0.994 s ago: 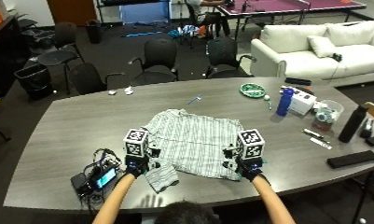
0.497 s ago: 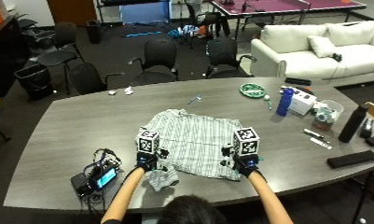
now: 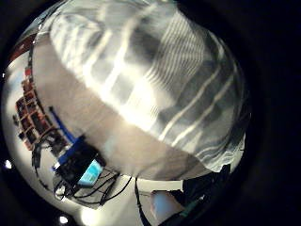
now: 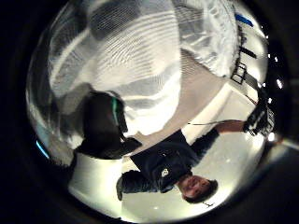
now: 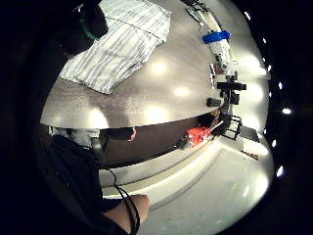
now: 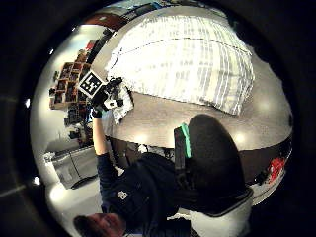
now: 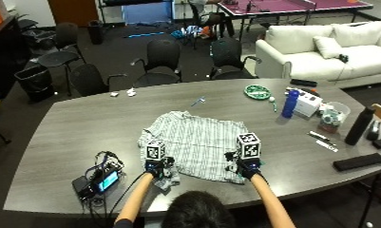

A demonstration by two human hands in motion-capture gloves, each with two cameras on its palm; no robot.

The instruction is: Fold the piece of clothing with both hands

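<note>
One striped shirt (image 7: pixel 196 142), two gloved hands (image 7: pixel 157 167), two bottles (image 7: pixel 290 103), one table (image 7: pixel 70 133)

- shirt (image 7: pixel 199 142): white with grey stripes, plaid
- tabletop (image 7: pixel 70 137): grey wood grain
- bottle (image 7: pixel 290 103): blue
- both gloves: black

shirt (image 7: pixel 196 142): striped woven cloth | table (image 7: pixel 82 123): smooth matt grey woodgrain

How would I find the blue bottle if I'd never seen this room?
Start at the big grey table and go to the end nearest the white sofa. The blue bottle stands upright beside a white box. It is the only blue thing there; the other bottle is black.
</note>
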